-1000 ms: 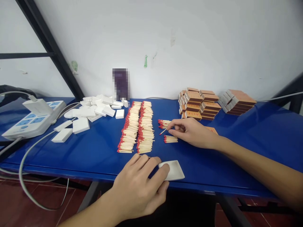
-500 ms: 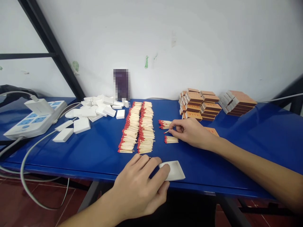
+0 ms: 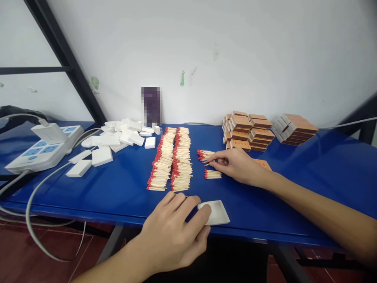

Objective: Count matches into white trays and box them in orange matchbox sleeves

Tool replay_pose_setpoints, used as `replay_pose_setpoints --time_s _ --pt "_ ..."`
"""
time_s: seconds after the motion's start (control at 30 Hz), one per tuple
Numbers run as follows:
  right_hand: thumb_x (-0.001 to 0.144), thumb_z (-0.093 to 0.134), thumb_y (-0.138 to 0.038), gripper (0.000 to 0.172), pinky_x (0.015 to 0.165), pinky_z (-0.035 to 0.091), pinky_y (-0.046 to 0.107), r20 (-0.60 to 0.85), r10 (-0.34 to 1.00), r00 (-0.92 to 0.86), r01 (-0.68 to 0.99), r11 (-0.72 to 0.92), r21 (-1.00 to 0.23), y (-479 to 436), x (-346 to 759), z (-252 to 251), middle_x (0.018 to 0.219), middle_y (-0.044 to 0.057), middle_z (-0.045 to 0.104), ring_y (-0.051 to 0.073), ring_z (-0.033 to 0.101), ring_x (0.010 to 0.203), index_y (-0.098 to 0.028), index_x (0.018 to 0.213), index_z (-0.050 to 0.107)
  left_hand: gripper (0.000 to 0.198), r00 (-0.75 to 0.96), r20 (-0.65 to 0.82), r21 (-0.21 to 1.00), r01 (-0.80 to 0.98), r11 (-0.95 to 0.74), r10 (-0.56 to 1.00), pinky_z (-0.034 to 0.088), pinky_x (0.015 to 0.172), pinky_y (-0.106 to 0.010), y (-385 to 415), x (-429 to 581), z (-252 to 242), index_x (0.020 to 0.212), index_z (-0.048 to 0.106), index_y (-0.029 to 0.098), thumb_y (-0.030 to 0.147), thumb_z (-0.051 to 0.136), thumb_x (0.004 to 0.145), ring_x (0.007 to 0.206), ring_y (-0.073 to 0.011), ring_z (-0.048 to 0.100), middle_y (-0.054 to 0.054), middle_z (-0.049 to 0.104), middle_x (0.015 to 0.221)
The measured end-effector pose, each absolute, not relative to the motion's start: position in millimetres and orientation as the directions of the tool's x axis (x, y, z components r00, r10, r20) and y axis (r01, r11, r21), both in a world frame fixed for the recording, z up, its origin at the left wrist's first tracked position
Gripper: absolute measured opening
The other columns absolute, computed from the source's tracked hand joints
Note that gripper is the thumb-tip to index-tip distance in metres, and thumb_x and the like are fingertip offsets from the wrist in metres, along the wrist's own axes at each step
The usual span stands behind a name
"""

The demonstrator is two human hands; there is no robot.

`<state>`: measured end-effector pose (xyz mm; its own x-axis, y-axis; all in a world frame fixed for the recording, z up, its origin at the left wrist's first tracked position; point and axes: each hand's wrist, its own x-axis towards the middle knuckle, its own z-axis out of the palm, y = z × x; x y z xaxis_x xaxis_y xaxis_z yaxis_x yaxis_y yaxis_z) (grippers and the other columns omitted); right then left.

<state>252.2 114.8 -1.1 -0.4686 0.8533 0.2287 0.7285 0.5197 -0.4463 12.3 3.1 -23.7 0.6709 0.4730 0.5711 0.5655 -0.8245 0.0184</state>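
Your left hand (image 3: 179,230) is closed on the left end of a white tray (image 3: 220,213), index finger over the rim and thumb at the near side. The tray sits at the front edge of the blue table (image 3: 309,169), open side up, and the part you leave uncovered shows a bare white floor. Your right hand (image 3: 237,163) pinches one match (image 3: 206,164) between thumb and fingertips, its red head pointing left. That match is between two small groups: the far group (image 3: 203,155), just beyond your fingertips, and the near group (image 3: 213,174), lying flat just below them. Heads in both point left.

To the left of these, past your left fingertips, two long rows of matches run away from you side by side, the left row (image 3: 162,161) and the right row (image 3: 182,161), heads to the left as well. Behind your right wrist lies a box (image 3: 264,164), partly hidden. Beyond it stands a pile of boxes (image 3: 241,124), with a second pile (image 3: 297,127) farther right. Over on the left you have a heap of white pieces (image 3: 103,156) and a power strip (image 3: 32,154) with a plug (image 3: 50,133) in it.
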Motion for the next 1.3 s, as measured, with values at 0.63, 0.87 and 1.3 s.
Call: replay_pose_setpoints --time_s 0.63,0.87,1.3 --pt "0.088 0.055 -0.039 0.026 0.053 0.031 0.027 0.15 0.864 -0.48 0.722 0.486 -0.492 106 251 10 0.055 -0.004 0.045 0.012 0.04 0.052 -0.02 0.076 0.068 0.025 0.681 0.551 0.017 0.569 -0.822 0.482 0.047 0.072 -0.039 3 13 -22 0.115 0.061 0.015 0.021 0.05 0.094 0.081 -0.0235 0.059 -0.009 0.066 0.101" --pt "0.085 0.062 -0.051 0.031 0.057 0.034 0.027 0.101 0.785 -0.612 0.694 0.593 -0.408 99 258 19 0.068 -0.002 0.051 0.013 0.045 0.059 -0.022 0.09 0.069 0.026 0.645 0.537 0.111 0.584 -0.804 0.543 0.05 0.078 -0.041 2 12 -17 0.121 0.057 0.016 0.02 0.049 0.096 0.088 -0.0246 0.06 -0.008 0.066 0.106" --pt "0.098 0.043 -0.054 0.036 0.063 0.035 0.03 0.04 0.779 -0.626 0.728 0.602 -0.329 84 250 14 0.073 0.002 0.056 0.018 0.051 0.07 -0.024 0.09 0.062 0.039 0.538 0.464 0.457 0.536 -0.71 0.704 0.049 0.085 -0.039 3 7 -15 0.123 0.054 0.024 0.018 0.069 0.087 0.095 -0.0225 0.063 -0.002 0.069 0.108"
